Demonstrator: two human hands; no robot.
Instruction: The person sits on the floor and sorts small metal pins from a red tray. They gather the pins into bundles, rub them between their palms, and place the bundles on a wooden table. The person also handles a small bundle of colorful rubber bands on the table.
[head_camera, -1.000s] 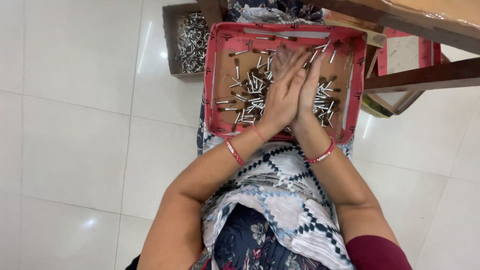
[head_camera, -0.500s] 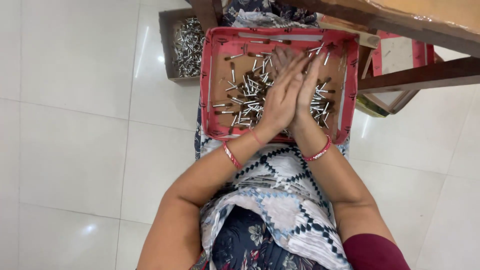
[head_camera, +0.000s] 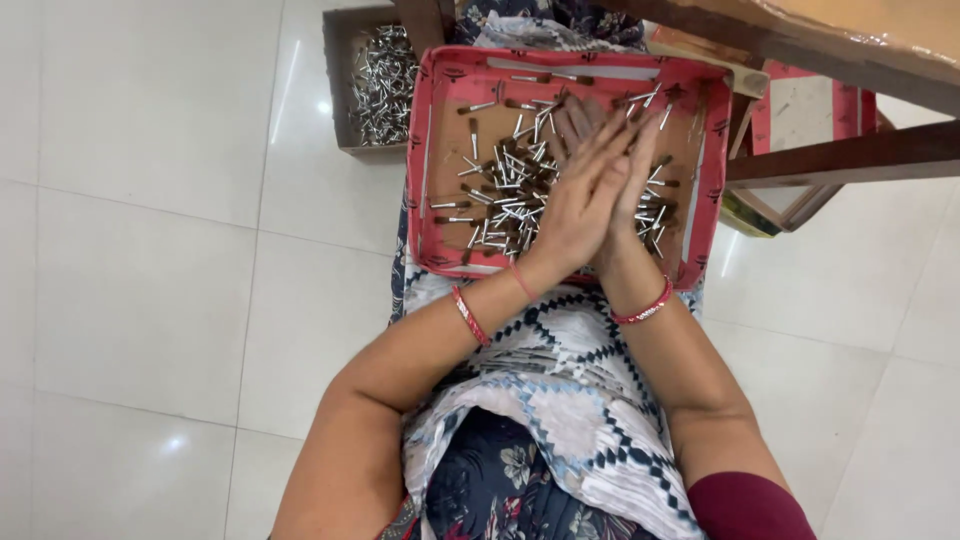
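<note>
White glossy floor tiles (head_camera: 150, 280) — red tray (head_camera: 430, 150) on lap (fingers (head_camera: 600, 150) pressed flat together).

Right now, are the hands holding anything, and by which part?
Cannot tell. The left hand and right hand are pressed palm to palm above the red tray of small sticks; anything between them is hidden.

Glossy white tile floor (head_camera: 150, 280), wooden furniture (head_camera: 830, 160)
</note>
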